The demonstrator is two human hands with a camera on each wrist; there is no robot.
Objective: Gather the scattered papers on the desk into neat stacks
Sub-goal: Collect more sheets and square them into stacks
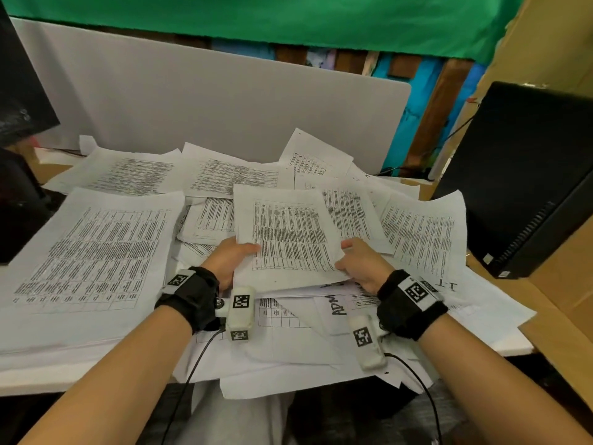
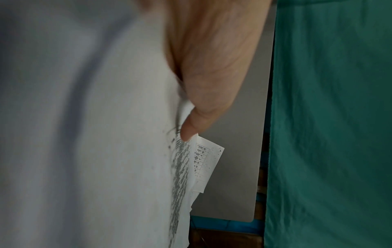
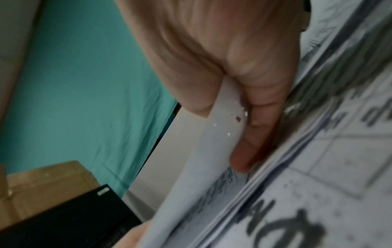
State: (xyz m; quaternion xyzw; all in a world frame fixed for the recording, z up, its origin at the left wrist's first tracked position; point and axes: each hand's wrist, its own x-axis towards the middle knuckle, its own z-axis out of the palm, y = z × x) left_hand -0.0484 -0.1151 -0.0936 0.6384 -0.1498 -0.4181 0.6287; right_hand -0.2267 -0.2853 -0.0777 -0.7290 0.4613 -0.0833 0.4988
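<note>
Desk (image 1: 526,319) buried in printed papers (image 1: 96,248), grey divider panel (image 1: 192,101) behind, black computer tower (image 1: 526,175) at the right.

2 hands on 1 sheet (image 1: 288,236), lifted just in front of the panel, above the pile: left hand (image 1: 229,256) pinches its left edge, thumb (image 2: 191,127) on top; right hand (image 1: 361,263) pinches the right edge, index finger (image 3: 252,134) beneath, thumb above. Loose sheets overlap too much to count.

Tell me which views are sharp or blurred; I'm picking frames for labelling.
Head view: evenly lit and sharp, table print resolved on the held sheet, straight edges bowed by the wide lens. Left wrist view: dim, near paper smeared, only the thumb and a far sheet corner crisp. Right wrist view: soft throughout, print beside the fingers streaked.
</note>
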